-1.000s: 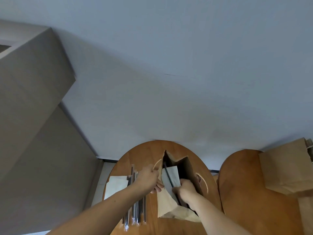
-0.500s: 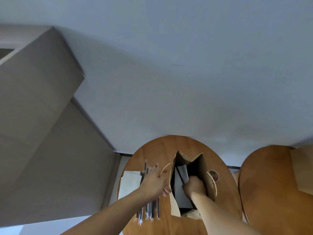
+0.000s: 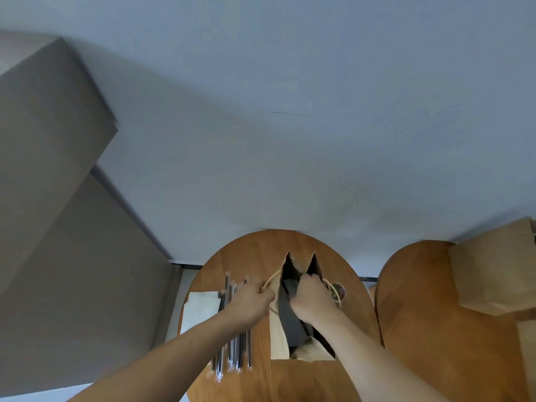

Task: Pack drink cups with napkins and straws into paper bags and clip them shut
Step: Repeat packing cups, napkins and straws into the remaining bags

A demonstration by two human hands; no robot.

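- The bag [image 3: 277, 338] stands open in the middle of the counter [image 3: 252, 250], its mouth facing up toward the camera and its long axis running from the person out to the far edge.
- The left hand [image 3: 252, 300] pinches the bag's left handle [image 3: 271, 281], pulling that side outward so the mouth gapes.
- The right hand [image 3: 310, 297] sits in the mouth against the right rim, fingers curled. I cannot tell whether they grip anything.
- A grey sheet [image 3: 290, 323] slants down inside the bag just left of the right hand, probably a napkin. No cup is visible inside.
- The straws [image 3: 235, 352] lie in a row just left of the bag, partly under the left forearm, parallel to the bag's axis. The napkins [image 3: 200, 309] lie further left again.
- A small pot [image 3: 338, 291] of coloured bits, probably the clips, stands just right of the bag, right beside the right hand.
- Judgement: filling looks nearly done. The clips lie on the right hand's side, so that hand is better placed to fetch one while the left brings the mouth together.
- More bags [image 3: 493, 274] rest on a second counter [image 3: 420, 329] to the right.
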